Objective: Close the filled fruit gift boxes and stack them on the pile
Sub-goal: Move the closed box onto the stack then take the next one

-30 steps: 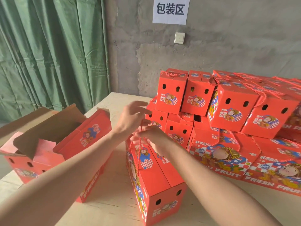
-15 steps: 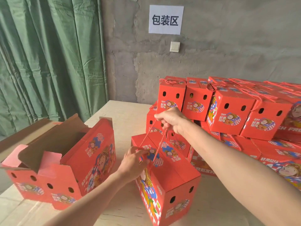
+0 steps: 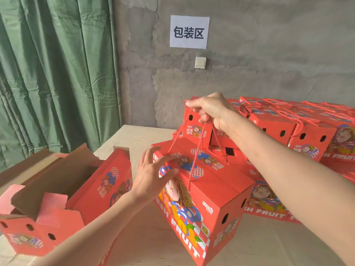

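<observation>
- Over on the left, a green curtain [image 3: 57,73] hangs behind an open box [image 3: 107,185] that sits on the pale surface [image 3: 138,135], its brown flaps standing up.
- Next, the left hand [image 3: 151,175] is spread wide, fingers straight, with the tips touching the upper left edge of the closed box [image 3: 211,198].
- That closed box sits mid-room, just in front of the pile. Its long axis runs from the far left towards the near right. The short end with the round holes points to the near right, and the top slopes down that way. I cannot tell whether its underside is off the surface.
- Above it, the right hand [image 3: 211,110] is fisted round the red rope handle [image 3: 197,150], whose cords are drawn taut down to the lid.
- Further right, the pile [image 3: 307,135] of matching red boxes stands against the concrete wall.
</observation>
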A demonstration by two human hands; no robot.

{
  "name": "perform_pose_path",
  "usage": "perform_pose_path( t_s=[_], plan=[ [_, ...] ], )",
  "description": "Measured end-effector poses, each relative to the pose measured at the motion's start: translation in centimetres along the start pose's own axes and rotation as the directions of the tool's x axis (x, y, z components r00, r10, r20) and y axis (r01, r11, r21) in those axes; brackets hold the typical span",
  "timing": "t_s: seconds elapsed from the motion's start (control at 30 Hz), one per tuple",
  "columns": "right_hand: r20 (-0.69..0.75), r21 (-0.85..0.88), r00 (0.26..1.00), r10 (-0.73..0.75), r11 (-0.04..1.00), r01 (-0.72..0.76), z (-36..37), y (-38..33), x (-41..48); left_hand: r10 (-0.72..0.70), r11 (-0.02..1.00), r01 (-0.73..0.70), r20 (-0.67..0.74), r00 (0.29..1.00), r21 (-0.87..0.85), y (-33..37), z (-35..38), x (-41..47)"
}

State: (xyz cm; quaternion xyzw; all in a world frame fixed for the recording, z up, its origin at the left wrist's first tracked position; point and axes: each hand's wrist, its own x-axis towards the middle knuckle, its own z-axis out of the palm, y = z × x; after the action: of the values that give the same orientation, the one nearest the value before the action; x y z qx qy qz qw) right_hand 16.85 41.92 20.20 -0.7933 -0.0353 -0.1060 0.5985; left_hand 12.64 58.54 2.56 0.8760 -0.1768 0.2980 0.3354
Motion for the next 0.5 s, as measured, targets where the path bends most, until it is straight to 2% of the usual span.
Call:
perform_pose_path(
  t_s=[0.17, 0.3, 0.37, 0.5],
  plan=[
    [0.048, -0.149, 0.996, 0.076, 0.987, -0.068, 2.0, 5.3, 1.0, -0.07, 0.994, 0.052, 0.193, 0.979, 0.099, -3.0, 1.5, -1.7],
    [0.085, -0.231, 0.991, 0.101, 0.97, -0.078, 3.2, 8.5, 2.6, -0.168, 0.981, 0.117, 0.366, 0.915, 0.158, -4.8, 3.0, -3.0],
    [0.106, -0.275, 0.991, 0.082, 0.96, -0.05, 3.4, 9.5, 3.6, -0.198, 0.977, 0.148, 0.393, 0.898, 0.154, -5.3, 3.8, -3.3],
    [0.143, -0.378, 0.988, 0.059, 0.926, 0.0, 3.5, 11.3, 5.1, -0.218, 0.968, 0.155, 0.35, 0.911, 0.199, -6.4, 5.1, -2.8]
  ],
)
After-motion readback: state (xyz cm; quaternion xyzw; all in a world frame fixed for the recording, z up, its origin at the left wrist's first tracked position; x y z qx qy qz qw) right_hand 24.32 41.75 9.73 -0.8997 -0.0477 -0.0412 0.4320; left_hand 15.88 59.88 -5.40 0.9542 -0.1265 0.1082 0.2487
